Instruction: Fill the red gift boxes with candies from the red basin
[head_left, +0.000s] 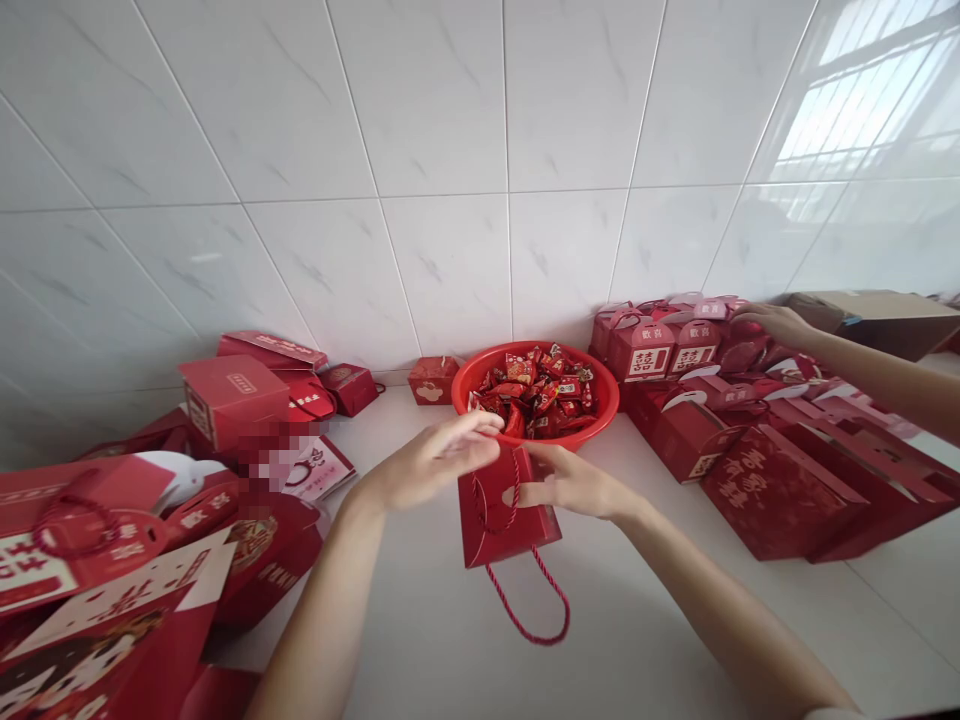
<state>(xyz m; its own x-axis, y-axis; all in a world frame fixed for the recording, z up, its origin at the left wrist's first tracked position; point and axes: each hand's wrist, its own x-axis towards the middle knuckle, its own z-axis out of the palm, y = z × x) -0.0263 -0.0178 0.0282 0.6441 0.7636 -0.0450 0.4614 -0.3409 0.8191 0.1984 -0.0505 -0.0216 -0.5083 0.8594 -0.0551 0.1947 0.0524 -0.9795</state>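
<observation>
A small red gift bag (487, 540) with twisted rope handles (551, 635) rests on the white surface in front of me. My right hand (577, 485) grips it at its right upper side, a finger lying across the front by one rope. To its left, my left hand (431, 460) is stretched out, fingertips at the bag's top and the near rim of a red plastic basin (611, 410). I see nothing in those fingers. Red-wrapped candies (536, 390) fill the basin just behind both hands.
Filled red candy boxes (645, 350) stand at the right, beside larger red bags (780, 490). Another person's hand (776, 325) touches the boxes there. A cardboard box (877, 315) sits behind. Red boxes and bags (232, 400) pile up at left. A tiled wall closes the back.
</observation>
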